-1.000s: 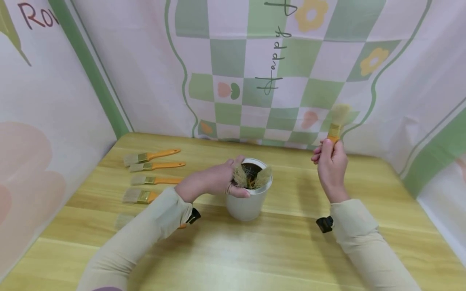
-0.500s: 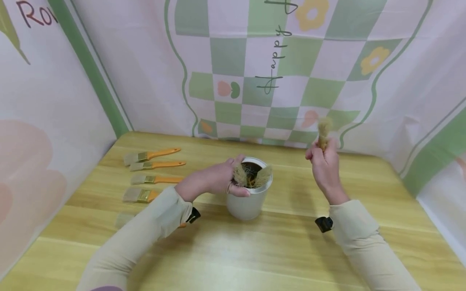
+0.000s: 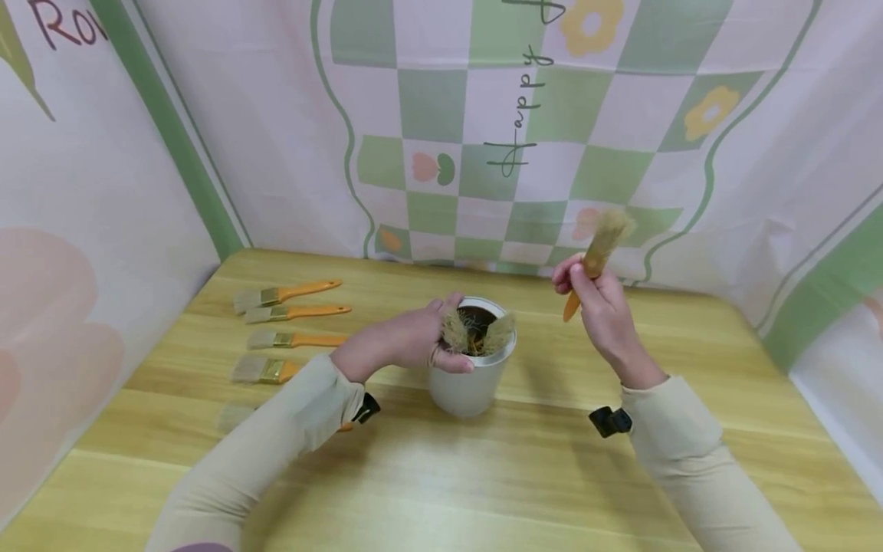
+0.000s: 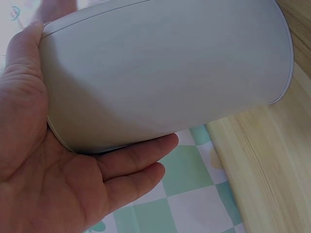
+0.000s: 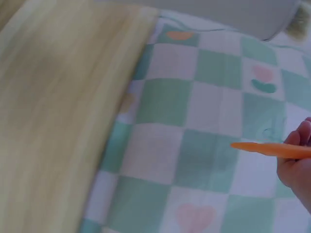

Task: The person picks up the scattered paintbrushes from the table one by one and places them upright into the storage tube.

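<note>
A white cylindrical container (image 3: 465, 391) stands upright on the table in the head view. Bristle ends of two paintbrushes (image 3: 500, 336) stick up at its mouth. My left hand (image 3: 412, 339) grips the container's rim from the left; in the left wrist view its thumb and fingers lie on opposite sides of the wall (image 4: 165, 73). To the right, my right hand (image 3: 608, 310) pinches a paintbrush (image 3: 602, 239) above the table, tilted, with bristles up and orange handle tip down. That handle (image 5: 262, 148) also shows in the right wrist view, held by the fingers.
Several orange-handled paintbrushes lie on the left of the wooden table (image 3: 441, 491), such as a narrow paintbrush (image 3: 297, 313) and a wide paintbrush (image 3: 258, 369). My left forearm partly covers the nearest ones. A patterned curtain (image 3: 497, 176) hangs behind the table's back edge.
My right hand has moved left toward the container, and its paintbrush has turned so the handle tip now shows below the fingers. My left hand and the container have stayed put.
</note>
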